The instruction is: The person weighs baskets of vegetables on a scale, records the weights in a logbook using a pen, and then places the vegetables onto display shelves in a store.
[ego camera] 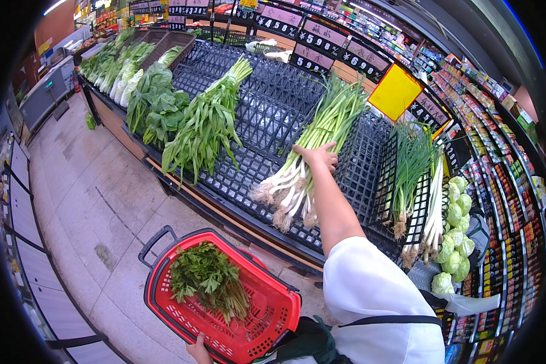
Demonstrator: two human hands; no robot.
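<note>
My right hand (319, 157) lies with spread fingers on a large bundle of garlic sprouts or green onions (330, 120) with white, rooted ends, which rests on the black plastic crates of a produce stand. Whether its fingers grip the stalks is not plain. At the bottom edge, my left hand (200, 350) is on the rim of a red plastic shopping basket (273, 291), partly cut off by the picture. Inside the basket lies a bunch of leafy green herbs (209, 277), its stems towards the lower right.
Leafy water spinach (204, 123), dark greens (159, 104) and pale-stemmed cabbages (129, 86) lie left on the stand. Thin scallions (409, 168), leeks (435, 200) and round cabbages (455, 245) are at right. Price signs (318, 38) line the back; the stand's front edge (236, 218) runs between basket and crates.
</note>
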